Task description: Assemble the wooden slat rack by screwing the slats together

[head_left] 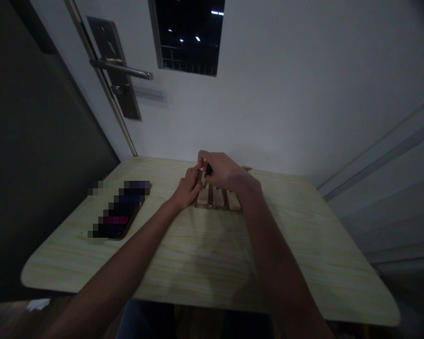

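Pinches a dark piece [208,170] with right hand [222,170] at a probably light, stiff wooden tray [216,207], best rim-held, touching its left side with left hand [188,189], grip unclear.

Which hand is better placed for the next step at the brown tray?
Probably the right hand, arched over the brown tray, apparently pinching a small dark item; the left hand lies at the tray's left side.

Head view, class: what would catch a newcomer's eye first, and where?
Near the middle of the table, the right hand grips a small dark object over a brown frame with pale blocks, the left hand at its left end. A partly pixelated phone lies to the left; above, a dark window interrupts the pale door.
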The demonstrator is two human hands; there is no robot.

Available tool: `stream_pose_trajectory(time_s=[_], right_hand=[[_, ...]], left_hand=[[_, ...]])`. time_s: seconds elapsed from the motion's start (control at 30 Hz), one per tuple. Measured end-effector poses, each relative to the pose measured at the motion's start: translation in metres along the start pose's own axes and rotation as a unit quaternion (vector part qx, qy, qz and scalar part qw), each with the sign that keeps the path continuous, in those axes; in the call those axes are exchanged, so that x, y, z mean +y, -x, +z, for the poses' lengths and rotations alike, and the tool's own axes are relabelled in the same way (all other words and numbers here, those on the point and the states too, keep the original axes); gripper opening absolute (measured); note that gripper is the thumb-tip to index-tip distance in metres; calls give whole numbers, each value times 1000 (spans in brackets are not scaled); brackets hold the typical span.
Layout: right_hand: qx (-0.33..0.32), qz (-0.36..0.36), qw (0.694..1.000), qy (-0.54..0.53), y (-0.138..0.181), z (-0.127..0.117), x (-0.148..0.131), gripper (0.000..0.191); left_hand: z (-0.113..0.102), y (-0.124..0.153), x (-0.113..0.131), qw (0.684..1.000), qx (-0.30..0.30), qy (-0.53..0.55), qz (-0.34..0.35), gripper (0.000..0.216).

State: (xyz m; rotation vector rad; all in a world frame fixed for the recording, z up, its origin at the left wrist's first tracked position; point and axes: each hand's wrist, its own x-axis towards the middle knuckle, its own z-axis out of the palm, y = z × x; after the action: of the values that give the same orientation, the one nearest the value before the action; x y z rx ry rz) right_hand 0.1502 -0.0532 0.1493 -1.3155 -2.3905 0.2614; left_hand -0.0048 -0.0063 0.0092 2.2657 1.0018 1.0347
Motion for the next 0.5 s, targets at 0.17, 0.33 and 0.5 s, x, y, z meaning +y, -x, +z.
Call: stream_pose_trajectory(time_s=[0.17,0.33,0.5], right_hand=[[5,41,999,6,1,0,-2,29],[16,67,998,5,1,0,-1,32],[33,62,997,16,0,2,2,34]], left_hand=[[2,0,-3,1000,10,9,15,64],[0,1,0,1000,10,18,18,62],[-1,1,2,1000,12,14,14,62]])
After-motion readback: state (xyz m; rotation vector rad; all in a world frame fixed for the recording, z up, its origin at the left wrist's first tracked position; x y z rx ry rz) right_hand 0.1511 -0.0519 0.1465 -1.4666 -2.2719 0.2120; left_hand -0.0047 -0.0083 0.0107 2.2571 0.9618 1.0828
